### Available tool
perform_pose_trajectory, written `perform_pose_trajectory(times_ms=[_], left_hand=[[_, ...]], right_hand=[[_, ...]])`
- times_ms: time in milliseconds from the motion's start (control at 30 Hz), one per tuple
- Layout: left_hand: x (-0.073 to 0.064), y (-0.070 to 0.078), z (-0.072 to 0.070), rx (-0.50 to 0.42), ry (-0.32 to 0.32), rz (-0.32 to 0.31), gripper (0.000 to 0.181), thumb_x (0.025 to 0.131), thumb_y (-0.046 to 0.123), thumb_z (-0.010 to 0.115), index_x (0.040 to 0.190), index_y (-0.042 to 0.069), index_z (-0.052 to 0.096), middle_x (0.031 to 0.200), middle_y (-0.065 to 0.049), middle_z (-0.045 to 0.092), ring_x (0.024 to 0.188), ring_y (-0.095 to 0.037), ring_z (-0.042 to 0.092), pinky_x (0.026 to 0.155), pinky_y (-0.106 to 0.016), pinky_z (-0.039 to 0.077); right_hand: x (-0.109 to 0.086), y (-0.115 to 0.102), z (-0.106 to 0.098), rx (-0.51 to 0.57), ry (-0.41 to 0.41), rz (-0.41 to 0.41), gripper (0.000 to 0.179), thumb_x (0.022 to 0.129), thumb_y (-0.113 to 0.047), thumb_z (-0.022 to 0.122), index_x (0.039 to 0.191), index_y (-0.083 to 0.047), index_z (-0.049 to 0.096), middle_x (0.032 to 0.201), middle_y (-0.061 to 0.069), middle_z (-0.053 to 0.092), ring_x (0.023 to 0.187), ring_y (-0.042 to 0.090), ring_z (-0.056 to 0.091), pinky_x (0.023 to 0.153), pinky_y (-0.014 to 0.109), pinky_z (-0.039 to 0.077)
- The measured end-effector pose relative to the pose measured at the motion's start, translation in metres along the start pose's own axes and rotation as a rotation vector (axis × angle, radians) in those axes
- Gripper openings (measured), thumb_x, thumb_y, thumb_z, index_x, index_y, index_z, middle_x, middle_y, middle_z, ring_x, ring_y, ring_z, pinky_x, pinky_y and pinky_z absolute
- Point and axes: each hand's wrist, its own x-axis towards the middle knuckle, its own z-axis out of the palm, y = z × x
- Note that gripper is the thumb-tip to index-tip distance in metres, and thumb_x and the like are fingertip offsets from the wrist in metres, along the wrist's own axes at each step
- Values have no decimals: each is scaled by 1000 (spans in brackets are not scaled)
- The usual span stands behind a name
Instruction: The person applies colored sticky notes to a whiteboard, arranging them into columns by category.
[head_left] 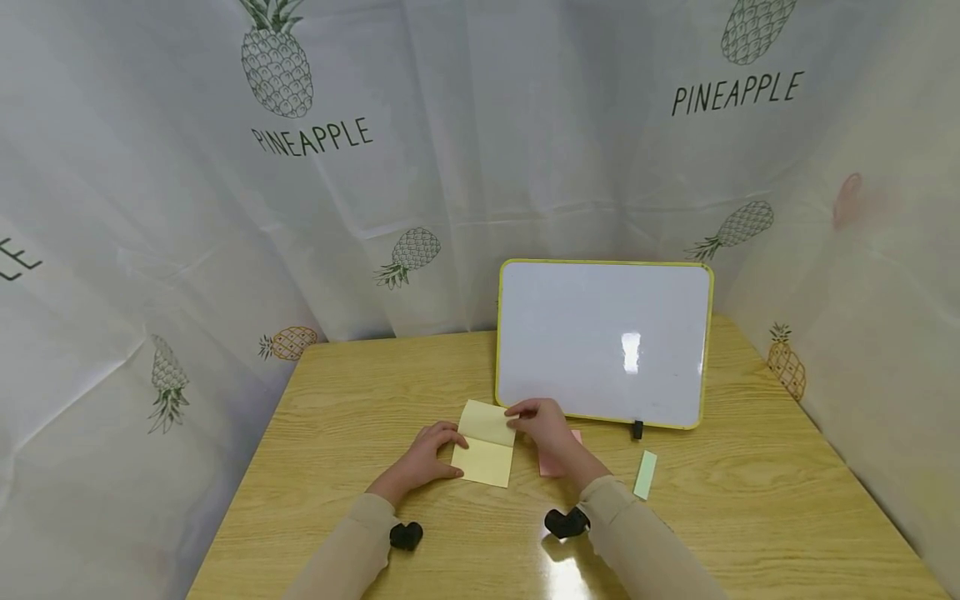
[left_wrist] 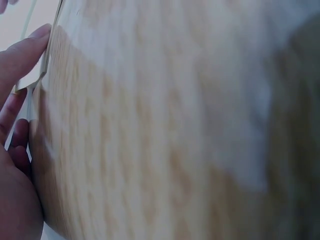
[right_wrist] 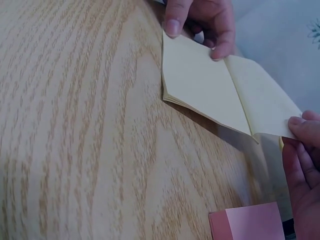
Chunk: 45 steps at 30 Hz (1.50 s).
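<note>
A pad of pale yellow sticky notes (head_left: 482, 463) is between my hands, its top sheet (head_left: 486, 422) folded back along a crease. With thumb and fingers, my left hand (head_left: 426, 457) holds the pad at its left edge; the left wrist view catches only a pad corner between them. My right hand (head_left: 546, 423) pinches the far right corner of the turned-back sheet, as the right wrist view shows. Layered page edges show on the pad's near side (right_wrist: 172, 101). Partly behind my right wrist lies a pink sticky note pad (head_left: 551, 467).
A whiteboard (head_left: 600, 342) with a yellow frame leans at the back of the wooden table (head_left: 360, 383). A small black object (head_left: 637, 430) sits at its lower edge. To the right lies a pale green strip pad (head_left: 645, 475). A pineapple-print curtain (head_left: 465, 167) surrounds the table.
</note>
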Motion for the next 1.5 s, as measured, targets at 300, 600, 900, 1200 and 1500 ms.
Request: perform_pose_trajectory(times_ms=[300,600,900,1200,1500], left_hand=[[0,1,0,-22,11,-13,40,75,17,86,109,15,64,136,-15,47,126,-40,37,101,-59,29],[1,0,1,-20,6,-9,42,76,19,86,111,15,64,135,-11,48,125,-37,38,101,-58,30],[2,-5,2,9,14,12,43,76,20,85,114,15,64,133,-7,50,123,-35,39,100,-56,32],[0,-2,1,-6,40,16,45,75,23,86,113,16,64,132,-8,51,122,-36,40,99,-57,32],[9,10,-6,-103,65,-68,42,79,23,83,116,15,64,130,-7,51,121,-36,39,97,-56,34]], right_hand=[[1,-4,-2,5,26,9,11,82,2,75,91,-3,77,92,3,70,80,16,61,72,38,52],[3,-5,-6,29,55,28,9,83,1,75,91,-3,76,87,3,68,77,18,59,70,41,52],[7,-5,-14,63,85,36,12,81,1,76,92,-2,75,78,4,66,70,20,58,58,35,51],[8,-13,-30,106,92,31,20,79,-4,81,96,0,72,85,6,64,76,17,60,69,36,52],[8,-21,-45,173,78,44,25,82,-4,78,103,1,68,84,7,64,75,22,63,75,47,53]])
